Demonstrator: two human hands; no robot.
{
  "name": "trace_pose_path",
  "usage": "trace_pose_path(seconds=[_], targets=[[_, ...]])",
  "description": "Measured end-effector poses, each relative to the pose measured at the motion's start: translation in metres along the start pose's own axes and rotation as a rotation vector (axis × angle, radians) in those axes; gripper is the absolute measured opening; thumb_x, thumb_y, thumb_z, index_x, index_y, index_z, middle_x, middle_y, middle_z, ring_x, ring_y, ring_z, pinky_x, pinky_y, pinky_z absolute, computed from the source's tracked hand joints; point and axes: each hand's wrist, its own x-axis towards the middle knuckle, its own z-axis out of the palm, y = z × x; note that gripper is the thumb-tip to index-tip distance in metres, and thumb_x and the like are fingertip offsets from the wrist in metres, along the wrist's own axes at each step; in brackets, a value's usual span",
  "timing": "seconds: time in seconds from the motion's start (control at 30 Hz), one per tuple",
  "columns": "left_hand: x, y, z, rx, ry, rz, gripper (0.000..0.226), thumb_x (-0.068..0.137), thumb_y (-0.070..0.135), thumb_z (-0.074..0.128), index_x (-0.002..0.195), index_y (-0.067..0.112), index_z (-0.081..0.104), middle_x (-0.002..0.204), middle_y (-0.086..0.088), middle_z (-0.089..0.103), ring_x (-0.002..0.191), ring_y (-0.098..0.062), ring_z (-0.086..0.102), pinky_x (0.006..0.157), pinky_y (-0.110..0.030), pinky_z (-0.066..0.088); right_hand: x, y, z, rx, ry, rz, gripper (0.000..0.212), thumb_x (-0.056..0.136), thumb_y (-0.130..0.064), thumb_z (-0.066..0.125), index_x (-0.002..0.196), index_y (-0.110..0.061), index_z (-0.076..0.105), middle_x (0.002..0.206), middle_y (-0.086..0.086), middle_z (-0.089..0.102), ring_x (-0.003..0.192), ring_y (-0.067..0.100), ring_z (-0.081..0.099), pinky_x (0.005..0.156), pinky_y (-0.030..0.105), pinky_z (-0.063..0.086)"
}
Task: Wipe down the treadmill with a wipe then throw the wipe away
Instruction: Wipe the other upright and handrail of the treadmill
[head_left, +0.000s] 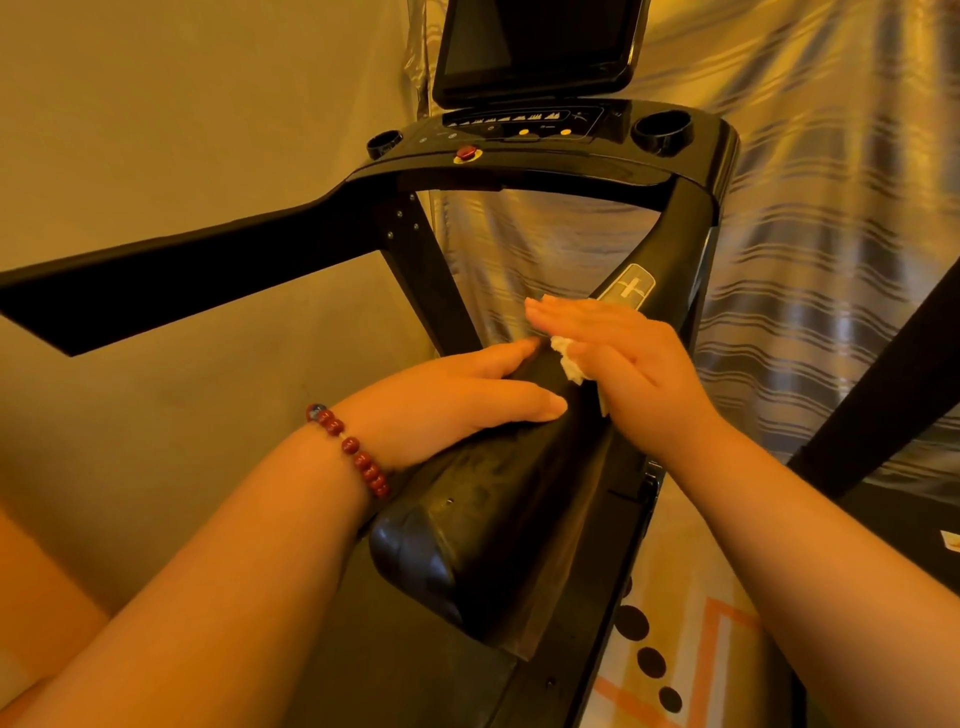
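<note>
**Flat right hand (631, 358) pressed a white wipe (570, 359) onto the right handrail (511, 525) of the treadmill (519, 176).**

The right fingers (566, 314) lay straight and together. The crumpled wipe sat under the palm on the rail's top face, showing at the thumb side, just short of a silver pad (628, 288) marked with a plus sign. The left hand (457, 410), fingers released and straight, rested along the same rail's inner edge, one fingertip near the wipe, with a red bead bracelet (358, 457) on that wrist. Further up, the console (519, 130) carried a red button (466, 153), two cup holders and a dark screen (535, 47); its small markings were unreadable. A plain wall (182, 104) stood left, a striped curtain (805, 208) behind, and a patterned mat (691, 649) lay at the lower right.
</note>
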Motion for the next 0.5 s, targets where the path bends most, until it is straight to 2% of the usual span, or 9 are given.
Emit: trace_pose_path(seconds=[0.1, 0.17, 0.27, 0.37, 0.43, 0.47, 0.5], targets=[[0.0, -0.001, -0.001, -0.063, 0.01, -0.026, 0.076, 0.069, 0.042, 0.075, 0.137, 0.044, 0.041, 0.124, 0.015, 0.062, 0.109, -0.006, 0.063, 0.1, -0.034, 0.048, 0.011, 0.007, -0.004, 0.026, 0.045, 0.103, 0.04, 0.088, -0.031, 0.039, 0.121, -0.025, 0.061, 0.124, -0.012, 0.061, 0.12, -0.008, 0.051, 0.103, 0.013, 0.036], [0.001, 0.002, -0.002, 0.001, 0.021, -0.015, 0.078, 0.071, 0.047, 0.07, 0.141, 0.045, 0.037, 0.126, 0.018, 0.06, 0.111, -0.005, 0.061, 0.102, -0.033, 0.046, 0.011, 0.003, 0.0, 0.035, 0.071, 0.113, 0.041, 0.087, -0.031, 0.039, 0.119, -0.023, 0.064, 0.121, -0.011, 0.063, 0.118, -0.006, 0.053, 0.102, 0.014, 0.038], [0.004, 0.011, -0.004, 0.171, 0.008, 0.006, 0.075, 0.077, 0.054, 0.065, 0.144, 0.04, 0.034, 0.124, 0.022, 0.056, 0.113, -0.001, 0.055, 0.1, -0.025, 0.044, 0.0, -0.003, 0.003, 0.037, 0.044, 0.009, 0.04, 0.088, -0.03, 0.04, 0.122, -0.022, 0.061, 0.118, -0.016, 0.061, 0.117, -0.009, 0.052, 0.102, 0.012, 0.037], [0.009, 0.019, -0.005, 0.258, -0.025, -0.004, 0.078, 0.07, 0.062, 0.061, 0.141, 0.045, 0.033, 0.131, 0.016, 0.055, 0.114, -0.005, 0.057, 0.1, -0.03, 0.047, 0.006, 0.013, -0.005, 0.001, 0.025, 0.004, 0.037, 0.091, -0.029, 0.041, 0.124, -0.024, 0.058, 0.123, -0.015, 0.06, 0.119, -0.008, 0.051, 0.104, 0.015, 0.037], [0.01, 0.022, -0.006, 0.22, -0.054, -0.049, 0.043, 0.08, 0.056, 0.063, 0.117, 0.058, 0.041, 0.122, 0.019, 0.059, 0.106, -0.004, 0.062, 0.095, -0.028, 0.051, 0.016, 0.023, -0.01, 0.023, 0.068, 0.122, 0.035, 0.092, -0.025, 0.041, 0.122, -0.027, 0.059, 0.126, -0.01, 0.061, 0.119, -0.009, 0.05, 0.104, 0.014, 0.037], [0.012, 0.023, -0.007, 0.198, -0.067, -0.065, 0.029, 0.087, 0.049, 0.061, 0.105, 0.059, 0.041, 0.117, 0.021, 0.059, 0.103, -0.003, 0.063, 0.092, -0.025, 0.053, 0.019, 0.026, -0.01, 0.032, 0.094, 0.16, 0.035, 0.091, -0.023, 0.04, 0.121, -0.027, 0.06, 0.126, -0.01, 0.061, 0.119, -0.009, 0.05, 0.103, 0.013, 0.037], [0.014, 0.025, -0.007, 0.186, -0.069, -0.064, 0.025, 0.09, 0.044, 0.059, 0.101, 0.058, 0.041, 0.115, 0.022, 0.058, 0.102, -0.002, 0.062, 0.09, -0.022, 0.053, 0.018, 0.026, -0.008, 0.039, 0.116, 0.174, 0.035, 0.091, -0.023, 0.041, 0.12, -0.027, 0.06, 0.124, -0.011, 0.061, 0.118, -0.01, 0.05, 0.103, 0.012, 0.036]])
